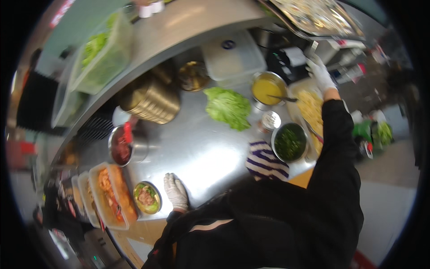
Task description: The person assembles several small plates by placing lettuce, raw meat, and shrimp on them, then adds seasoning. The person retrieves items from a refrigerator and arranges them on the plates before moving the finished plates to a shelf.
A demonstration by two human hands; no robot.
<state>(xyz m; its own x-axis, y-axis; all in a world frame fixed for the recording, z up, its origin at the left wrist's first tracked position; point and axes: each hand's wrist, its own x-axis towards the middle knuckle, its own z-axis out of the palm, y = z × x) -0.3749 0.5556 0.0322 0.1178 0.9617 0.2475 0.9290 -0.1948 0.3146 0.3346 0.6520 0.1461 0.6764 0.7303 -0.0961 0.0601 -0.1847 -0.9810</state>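
Observation:
In a pale glove, my left hand [175, 193] lies flat on the steel counter [201, 163], fingers stretched out and holding nothing. Just left of it is a small round bowl [147, 197] with greens and a pinkish topping. My right arm reaches far out to the right. My gloved right hand [320, 75] is beside a black printer-like device [284, 62] with white paper [295, 57] on it. Its fingers look drawn together, with a small pale strip [314, 45] at their tips, too blurred to name. Below that hand sits a tub of pale shredded food [310, 107].
Lettuce leaves [227, 107] lie mid-counter. Nearby stand a pot of yellow liquid [267, 88], a bowl of chopped greens [290, 142], a shaker [270, 120] and a striped cloth [265, 160]. Leftward are stacked metal bowls [154, 101], a meat pot [121, 145] and food tubs [112, 195]. A shelf [179, 22] overhangs the back.

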